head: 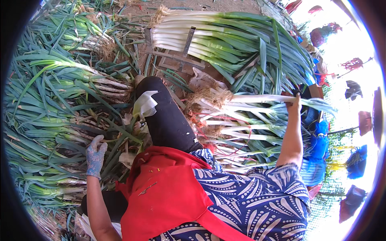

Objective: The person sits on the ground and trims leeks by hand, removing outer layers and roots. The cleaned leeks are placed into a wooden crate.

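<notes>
My right hand [294,104], at the right, grips a long green onion [259,98] where the white shaft meets the leaves. The stalk lies nearly level, its roots towards the middle over a pile of cleaned green onions [238,132]. Wearing a patterned glove, my left hand [96,155] hangs at the left with its fingers apart. Its fingertips are beside a thin stalk [109,140]; whether they touch it I cannot tell. Under and around that hand spreads a heap of unpeeled green onions [45,126], with soil-stained shafts.
A thick bundle of white-stemmed green onions [205,33] lies in a metal frame [188,42] at the top. Red twine [249,135] crosses the cleaned pile. Peeled skin [146,104] rests on my dark-trousered knee [166,120]. Blue bags [318,150] stand at the right.
</notes>
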Motion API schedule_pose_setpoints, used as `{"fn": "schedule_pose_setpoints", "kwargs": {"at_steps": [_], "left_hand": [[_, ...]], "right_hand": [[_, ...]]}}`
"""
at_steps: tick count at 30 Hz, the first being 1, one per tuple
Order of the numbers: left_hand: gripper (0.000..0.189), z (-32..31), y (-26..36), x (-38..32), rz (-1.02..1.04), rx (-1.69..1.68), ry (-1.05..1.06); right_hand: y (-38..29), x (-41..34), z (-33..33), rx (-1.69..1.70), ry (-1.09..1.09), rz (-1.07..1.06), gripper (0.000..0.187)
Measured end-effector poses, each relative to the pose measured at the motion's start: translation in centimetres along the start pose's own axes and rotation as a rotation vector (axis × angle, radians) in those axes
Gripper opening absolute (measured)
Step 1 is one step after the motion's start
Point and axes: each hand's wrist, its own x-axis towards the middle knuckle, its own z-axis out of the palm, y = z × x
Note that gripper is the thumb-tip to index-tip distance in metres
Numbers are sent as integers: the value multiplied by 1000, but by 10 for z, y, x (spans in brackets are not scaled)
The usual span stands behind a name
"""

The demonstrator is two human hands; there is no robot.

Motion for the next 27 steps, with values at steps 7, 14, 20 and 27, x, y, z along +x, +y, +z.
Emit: {"fn": "schedule_pose_setpoints", "kwargs": {"at_steps": [7, 14, 20, 27], "left_hand": [[32, -25, -16, -20, 0, -188, 132], [33, -45, -27, -17, -173, -39, 122], [36, -59, -18, 3, -18, 125, 205], [32, -55, 5, -26, 291, 260, 263]], "right_hand": [[171, 3, 0, -622, 46, 158, 40], [198, -216, 192, -556, -794, -368, 15], [223, -415, 371, -811, -1563, -293, 22], [474, -573, 450, -1250, -2109, -235, 36]]}}
